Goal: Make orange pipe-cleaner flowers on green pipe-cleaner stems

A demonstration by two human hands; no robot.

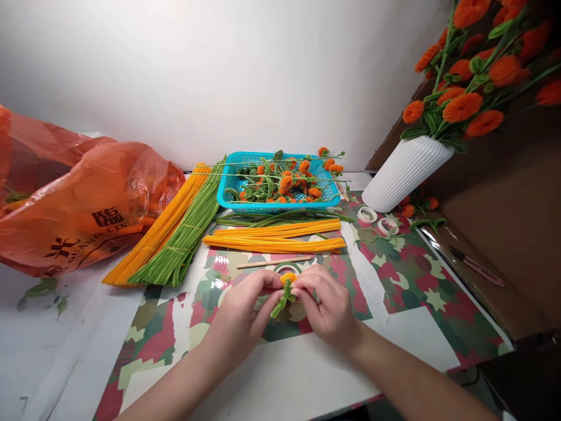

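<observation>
Between my two hands is a small pipe-cleaner flower (pixel 287 286) with a yellow-orange head and green fuzzy leaves below it. My left hand (pixel 249 301) pinches it from the left with thumb and forefinger. From the right, the fingertips of my right hand (pixel 326 301) are closed on its green part, just under the head. A roll of tape (pixel 288 269) lies just behind the flower, partly covered by it. Beyond that a thin wooden stick (pixel 274 262) rests on the camouflage-patterned table cover (pixel 350 275).
A blue basket (pixel 280 206) of orange flowers stands behind yellow pipe cleaners (pixel 276 243). Left are green pipe cleaners (pixel 179 245) and an orange plastic bag (pixel 87 204). At right are a white vase (pixel 405 172), tape rolls (pixel 367 215) and a cutter knife (pixel 477 267).
</observation>
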